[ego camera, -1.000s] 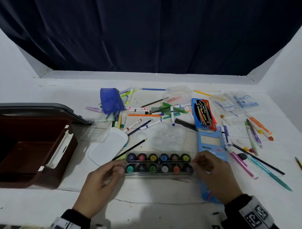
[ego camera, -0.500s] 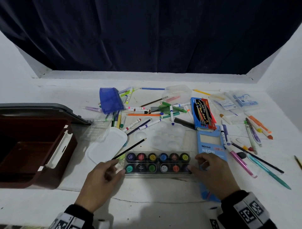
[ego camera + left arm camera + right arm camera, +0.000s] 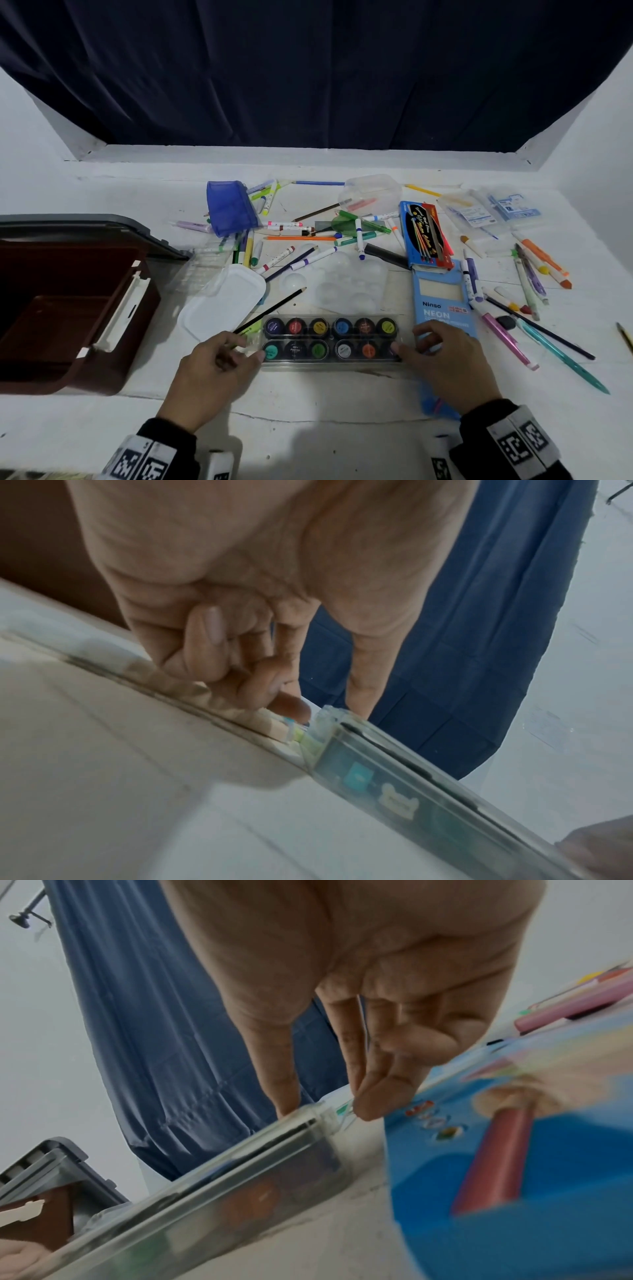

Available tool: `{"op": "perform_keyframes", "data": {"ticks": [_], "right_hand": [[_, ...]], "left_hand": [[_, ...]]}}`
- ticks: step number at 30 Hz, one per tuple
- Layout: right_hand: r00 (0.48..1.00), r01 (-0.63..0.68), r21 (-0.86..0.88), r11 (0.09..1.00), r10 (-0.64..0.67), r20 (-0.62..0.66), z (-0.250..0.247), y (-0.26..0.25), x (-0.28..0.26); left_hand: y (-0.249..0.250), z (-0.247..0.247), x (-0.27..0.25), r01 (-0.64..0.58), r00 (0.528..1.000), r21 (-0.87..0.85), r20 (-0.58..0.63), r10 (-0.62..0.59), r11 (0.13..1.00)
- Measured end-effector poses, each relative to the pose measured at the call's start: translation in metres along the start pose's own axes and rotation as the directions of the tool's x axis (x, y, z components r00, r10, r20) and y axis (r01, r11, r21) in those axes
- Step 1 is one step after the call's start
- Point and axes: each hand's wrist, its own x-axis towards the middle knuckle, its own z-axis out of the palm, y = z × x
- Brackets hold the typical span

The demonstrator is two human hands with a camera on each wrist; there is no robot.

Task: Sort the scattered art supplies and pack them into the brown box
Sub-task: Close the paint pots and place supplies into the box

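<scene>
Two hands bracket the paint set (image 3: 330,340), one at each short end, which looks like the setup for lifting the long clear case level so its twelve pots do not shift. The left hand (image 3: 214,371) has its thumb on the case's top left corner and its fingers curled down at the end wall. The right hand (image 3: 445,365) mirrors it, thumb on the top right corner and fingertips (image 3: 371,1106) against the end, resting partly over the blue pack (image 3: 443,305). Each pinches an end; the case lies flat on the table (image 3: 325,421). The brown box (image 3: 68,308) sits open at the left, near enough for a short carry. Pens and pencils lie scattered beyond, unsorted.
</scene>
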Motion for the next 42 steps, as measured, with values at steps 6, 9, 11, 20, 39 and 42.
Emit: {"op": "perform_keyframes", "data": {"ticks": [6,9,11,20,39,42], "right_hand": [[0.999,-0.009,0.028,1.000,0.010,-0.032,0.001,0.001,-0.001],[1.000,-0.001,0.036,0.999,0.002,-0.020,0.001,0.002,-0.001],[1.000,0.003,0.038,0.999,-0.002,-0.020,0.002,0.000,-0.001],[0.996,0.005,0.083,0.997,0.003,-0.093,0.010,-0.005,-0.013],[0.940,0.341,-0.214,0.915,-0.329,0.092,0.015,-0.044,-0.011],[0.835,0.521,-0.298,0.800,-0.406,0.371,0.014,-0.061,0.002]], "left_hand": [[-0.006,0.005,-0.004,-0.111,0.994,0.012,-0.026,0.111,0.994],[-0.004,0.004,-0.002,-0.182,0.982,0.125,-0.034,0.187,0.975],[-0.004,0.002,0.001,-0.232,0.972,0.154,-0.011,0.236,0.960],[0.002,-0.006,0.010,-0.221,0.975,0.165,0.044,0.217,0.961],[-0.007,-0.007,0.015,-0.360,0.931,0.169,0.131,0.341,0.918],[-0.008,-0.007,0.014,-0.382,0.923,0.205,0.134,0.361,0.901]]}}
